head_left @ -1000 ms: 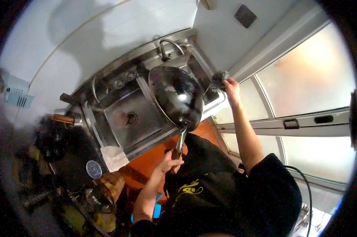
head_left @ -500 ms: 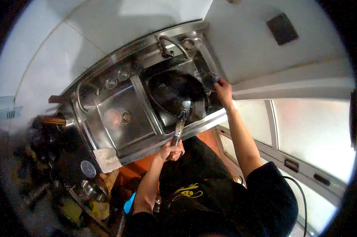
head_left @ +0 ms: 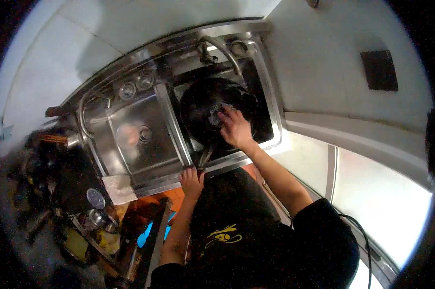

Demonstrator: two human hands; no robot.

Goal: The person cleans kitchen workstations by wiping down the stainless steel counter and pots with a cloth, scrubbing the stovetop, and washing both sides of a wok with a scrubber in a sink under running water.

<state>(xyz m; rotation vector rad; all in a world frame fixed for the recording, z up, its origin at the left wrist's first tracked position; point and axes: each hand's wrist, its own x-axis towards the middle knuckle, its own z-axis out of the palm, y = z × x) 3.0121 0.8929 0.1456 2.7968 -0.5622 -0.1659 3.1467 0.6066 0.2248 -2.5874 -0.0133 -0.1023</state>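
Observation:
A dark wok rests in the right basin of the steel sink, its handle pointing toward my body. My left hand has its fingers at the end of that handle, by the sink's front edge; how firmly they wrap it is hard to see. Inside the wok, my right hand presses a wire scrubber against the inner surface, fingers bent over it. The curved faucet reaches over the wok's far side.
The left basin has a round drain. A pale cloth lies over the sink's front left corner. A metal bowl stands at the lower left. Frosted windows are on the right.
The wok has gone down into the right basin. My right hand has moved left from the basin's right side into the wok with the scrubber. My left hand has shifted slightly left with the handle.

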